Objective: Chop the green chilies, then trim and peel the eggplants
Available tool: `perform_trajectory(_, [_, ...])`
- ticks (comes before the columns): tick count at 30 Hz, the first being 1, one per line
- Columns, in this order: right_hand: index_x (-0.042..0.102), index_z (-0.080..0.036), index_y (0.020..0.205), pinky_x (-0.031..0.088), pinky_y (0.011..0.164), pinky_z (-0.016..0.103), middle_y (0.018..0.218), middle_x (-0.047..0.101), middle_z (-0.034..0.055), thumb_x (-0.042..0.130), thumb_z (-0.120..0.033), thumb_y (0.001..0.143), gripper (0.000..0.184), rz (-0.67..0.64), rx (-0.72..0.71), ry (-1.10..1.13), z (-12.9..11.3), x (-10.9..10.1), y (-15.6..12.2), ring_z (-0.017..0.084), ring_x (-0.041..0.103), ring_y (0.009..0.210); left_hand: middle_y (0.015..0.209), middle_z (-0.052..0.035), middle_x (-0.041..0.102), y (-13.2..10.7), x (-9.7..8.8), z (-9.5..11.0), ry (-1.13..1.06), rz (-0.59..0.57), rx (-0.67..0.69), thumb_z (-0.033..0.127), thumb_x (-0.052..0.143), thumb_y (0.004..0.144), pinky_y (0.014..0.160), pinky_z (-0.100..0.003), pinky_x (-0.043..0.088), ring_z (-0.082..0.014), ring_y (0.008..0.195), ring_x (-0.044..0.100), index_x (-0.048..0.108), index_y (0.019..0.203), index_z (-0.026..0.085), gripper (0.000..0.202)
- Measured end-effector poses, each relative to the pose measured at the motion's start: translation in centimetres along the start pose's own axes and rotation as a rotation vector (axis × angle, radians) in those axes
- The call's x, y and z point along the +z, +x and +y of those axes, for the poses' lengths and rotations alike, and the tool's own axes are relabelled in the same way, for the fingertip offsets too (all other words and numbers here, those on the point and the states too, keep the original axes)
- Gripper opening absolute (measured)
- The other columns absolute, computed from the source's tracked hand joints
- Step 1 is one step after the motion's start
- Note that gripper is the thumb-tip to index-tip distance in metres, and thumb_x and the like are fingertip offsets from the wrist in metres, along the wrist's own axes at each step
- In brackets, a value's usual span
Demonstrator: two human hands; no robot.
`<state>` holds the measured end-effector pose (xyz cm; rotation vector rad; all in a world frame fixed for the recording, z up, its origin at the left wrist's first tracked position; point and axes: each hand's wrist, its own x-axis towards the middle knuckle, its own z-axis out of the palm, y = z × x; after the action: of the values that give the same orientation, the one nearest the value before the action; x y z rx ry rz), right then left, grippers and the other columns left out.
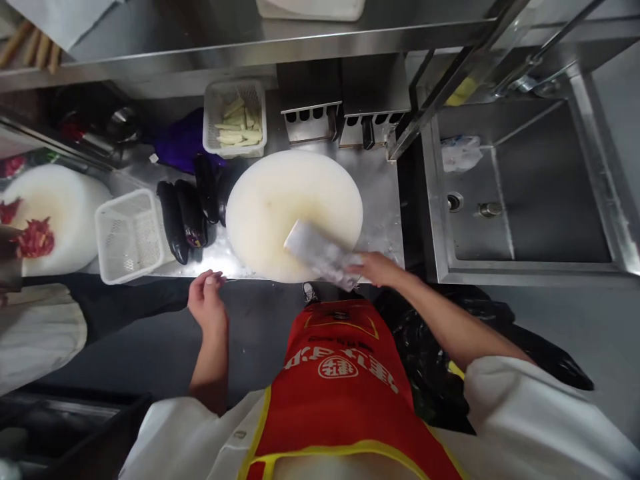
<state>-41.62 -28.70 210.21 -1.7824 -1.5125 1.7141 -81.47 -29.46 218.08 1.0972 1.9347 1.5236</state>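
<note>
My right hand (376, 268) grips the handle of a broad cleaver (320, 253), whose blade lies tilted over the near edge of a round white chopping block (285, 200). My left hand (206, 297) hovers at the counter's front edge, fingers curled inward with nothing visible in them. Several dark eggplants (187, 210) lie just left of the block. Behind the block stands a white basket of pale cut strips (235, 119).
An empty white basket (127, 235) sits left of the eggplants. A second white block (65, 200) with chopped red chillies (34, 239) is at far left, beside another person's white sleeve (35, 330). A steel sink (525, 193) lies to the right, a shelf (250, 33) overhead.
</note>
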Motion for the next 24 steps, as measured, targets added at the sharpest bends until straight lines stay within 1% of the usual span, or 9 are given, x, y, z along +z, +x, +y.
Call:
perform_trajectory(2, [0.056, -0.022, 0.074, 0.027, 0.033, 0.024, 0.046, 0.054, -0.0047, 0.075, -0.049, 0.079, 0.033, -0.128, -0.093, 0.066, 0.3, 1.9, -1.8, 0.015, 0.048, 0.032, 0.082, -0.0033, 0.067, 0.5, 4.5, 2.2, -0.047, -0.084, 0.041, 0.044, 0.062, 0.082, 0.076, -0.034, 0.057, -0.0151, 0.073, 0.066, 0.062, 0.097, 0.017, 0.031])
perform_trajectory(5, [0.047, -0.024, 0.075, 0.025, 0.034, 0.023, 0.043, 0.052, -0.0057, 0.067, -0.059, 0.082, 0.041, -0.095, -0.073, 0.211, 2.8, -0.6, -4.2, 0.015, 0.047, 0.032, 0.084, -0.0039, 0.068, 0.2, 12.0, 5.9, -0.139, -0.235, 0.145, 0.046, 0.061, 0.084, 0.076, -0.034, 0.056, -0.0149, 0.073, 0.066, 0.061, 0.098, 0.019, 0.031])
perform_trajectory(10, [0.044, -0.025, 0.080, 0.035, 0.038, 0.023, 0.047, 0.051, -0.0073, 0.063, -0.069, 0.082, 0.048, 0.342, 0.032, 0.619, 12.5, -13.6, -7.1, 0.013, 0.046, 0.036, 0.087, -0.0033, 0.070, -3.6, 24.4, 11.3, -0.195, -0.416, 0.263, 0.041, 0.066, 0.086, 0.081, -0.037, 0.057, -0.0158, 0.076, 0.066, 0.065, 0.099, 0.019, 0.026])
perform_trajectory(13, [0.042, -0.026, 0.081, 0.038, 0.037, 0.025, 0.053, 0.050, -0.0082, 0.069, -0.068, 0.078, 0.050, 0.601, 0.091, 0.893, 19.4, -21.5, -7.6, 0.013, 0.045, 0.039, 0.090, -0.0051, 0.072, -7.2, 33.6, 13.7, -0.074, -0.615, 0.358, 0.039, 0.066, 0.089, 0.090, -0.042, 0.056, -0.0203, 0.085, 0.069, 0.071, 0.097, 0.019, 0.022])
perform_trajectory(16, [0.041, -0.027, 0.080, 0.041, 0.038, 0.026, 0.056, 0.050, -0.0076, 0.073, -0.065, 0.075, 0.050, 0.736, 0.078, 1.033, 25.5, -27.0, -7.3, 0.013, 0.045, 0.041, 0.098, -0.0088, 0.075, -11.8, 46.5, 16.0, 0.073, -0.969, 0.601, 0.038, 0.061, 0.093, 0.099, -0.044, 0.055, -0.0247, 0.098, 0.070, 0.076, 0.093, 0.019, 0.023])
perform_trajectory(18, [0.042, -0.026, 0.078, 0.043, 0.038, 0.028, 0.056, 0.050, -0.0060, 0.072, -0.062, 0.076, 0.047, 0.776, 0.117, 1.031, 28.6, -29.0, -6.9, 0.014, 0.047, 0.042, 0.104, -0.0105, 0.075, -15.1, 57.2, 17.5, 0.141, -1.246, 0.727, 0.032, 0.058, 0.094, 0.101, -0.044, 0.054, -0.0248, 0.103, 0.071, 0.076, 0.092, 0.018, 0.023])
perform_trajectory(20, [0.043, -0.026, 0.075, 0.044, 0.039, 0.030, 0.053, 0.051, -0.0047, 0.069, -0.060, 0.078, 0.043, 0.768, 0.183, 0.985, 30.9, -29.9, -6.4, 0.016, 0.049, 0.041, 0.111, -0.0102, 0.075, -18.5, 68.7, 18.7, 0.272, -1.406, 0.741, 0.024, 0.058, 0.092, 0.104, -0.043, 0.052, -0.0242, 0.112, 0.070, 0.073, 0.099, 0.013, 0.020])
perform_trajectory(22, [0.044, -0.027, 0.073, 0.044, 0.040, 0.031, 0.051, 0.051, -0.0042, 0.065, -0.060, 0.080, 0.040, 0.745, 0.237, 0.944, 32.5, -29.9, -6.1, 0.017, 0.050, 0.040, 0.118, -0.0146, 0.073, -21.7, 80.0, 19.3, 0.331, -1.434, 0.716, 0.027, 0.053, 0.093, 0.104, -0.041, 0.048, -0.0258, 0.118, 0.067, 0.068, 0.100, 0.002, 0.030])
perform_trajectory(24, [0.044, -0.026, 0.072, 0.044, 0.041, 0.030, 0.049, 0.051, -0.0043, 0.062, -0.060, 0.082, 0.040, 0.734, 0.281, 0.938, 33.6, -29.6, -6.2, 0.017, 0.052, 0.040, 0.138, -0.0206, 0.058, -24.3, 90.0, 19.2, 0.383, -1.418, 0.621, 0.035, 0.036, 0.097, 0.113, -0.034, 0.035, -0.0253, 0.133, 0.054, 0.061, 0.106, -0.011, 0.053])
